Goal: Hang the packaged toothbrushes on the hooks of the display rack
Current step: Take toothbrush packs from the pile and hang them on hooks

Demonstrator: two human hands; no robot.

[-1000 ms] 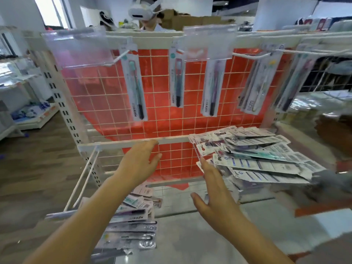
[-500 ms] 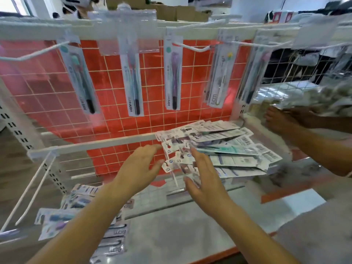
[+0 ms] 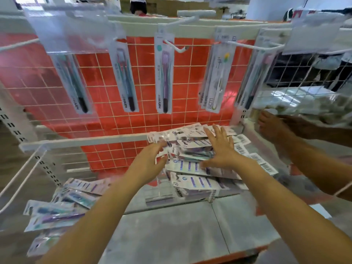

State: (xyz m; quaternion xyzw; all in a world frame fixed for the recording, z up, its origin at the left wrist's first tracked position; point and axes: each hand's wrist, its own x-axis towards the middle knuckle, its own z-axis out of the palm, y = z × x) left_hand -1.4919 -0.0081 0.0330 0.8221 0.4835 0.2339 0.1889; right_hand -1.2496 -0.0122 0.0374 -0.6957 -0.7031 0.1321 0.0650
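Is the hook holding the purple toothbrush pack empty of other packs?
Yes, only the purple toothbrush pack hangs on that hook.

packs (image 3: 163, 73) hang on hooks (image 3: 176, 47) above; pile (image 3: 192, 168) on shelf (image 3: 171, 235) right; second pile (image 3: 62, 210) left

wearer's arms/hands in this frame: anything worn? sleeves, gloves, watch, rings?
Both forearms are bare for their whole visible length, with no sleeve edge in view. The left hand and the right hand have no gloves. No watch, band or bracelet shows at either wrist. No ring is visible, though the fingers are somewhat motion-blurred, so a thin one could go unseen.
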